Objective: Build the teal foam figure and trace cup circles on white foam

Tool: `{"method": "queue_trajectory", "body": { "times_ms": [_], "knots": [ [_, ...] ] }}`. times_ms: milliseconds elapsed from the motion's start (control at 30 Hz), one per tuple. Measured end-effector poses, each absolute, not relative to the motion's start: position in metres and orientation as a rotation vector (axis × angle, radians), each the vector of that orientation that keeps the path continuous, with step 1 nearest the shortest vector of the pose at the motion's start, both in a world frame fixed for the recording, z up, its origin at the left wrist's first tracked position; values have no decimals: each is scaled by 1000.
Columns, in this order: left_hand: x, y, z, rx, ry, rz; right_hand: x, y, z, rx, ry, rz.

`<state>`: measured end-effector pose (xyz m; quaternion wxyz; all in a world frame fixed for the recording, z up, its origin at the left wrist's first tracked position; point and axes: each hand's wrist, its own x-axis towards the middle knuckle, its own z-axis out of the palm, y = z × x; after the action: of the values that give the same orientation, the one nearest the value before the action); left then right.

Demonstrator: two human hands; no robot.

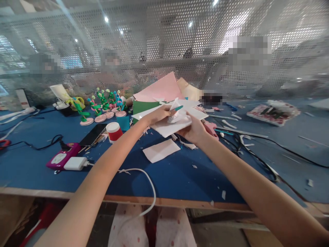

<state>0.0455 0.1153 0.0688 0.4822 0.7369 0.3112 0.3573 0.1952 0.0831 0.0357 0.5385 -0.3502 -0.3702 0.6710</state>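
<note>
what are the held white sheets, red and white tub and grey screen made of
White sheets: probably paper or thin card, matte, going by thin edges and flat faces. Red and white tub: likely plastic, smooth-looking, with a rounded lid. Grey screen: perhaps perforated metal, with small regular holes; plastic remains possible.

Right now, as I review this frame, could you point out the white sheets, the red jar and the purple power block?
White sheets [167, 128]: head view, on the top sheet's near part.
Red jar [115, 135]: head view, on its side below the white lid.
Purple power block [68, 155]: head view, on its top.
</note>
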Motion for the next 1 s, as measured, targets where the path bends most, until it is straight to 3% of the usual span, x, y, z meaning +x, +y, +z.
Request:
{"method": "queue_trajectory", "body": {
  "times_ms": [233,467,733,1000],
  "knots": [
    [43,124,74,1753,794,1255,193,88,37,-804,-548,1663],
    [41,116,84,1642,565,1013,187,91,37,-616,-548,1526],
    [26,121,102,1630,923,1198,197,107,27,-547,-513,1258],
    [-18,143,114,1720,1537,1665,194,99,28,-573,-578,1129]
  ]
}}
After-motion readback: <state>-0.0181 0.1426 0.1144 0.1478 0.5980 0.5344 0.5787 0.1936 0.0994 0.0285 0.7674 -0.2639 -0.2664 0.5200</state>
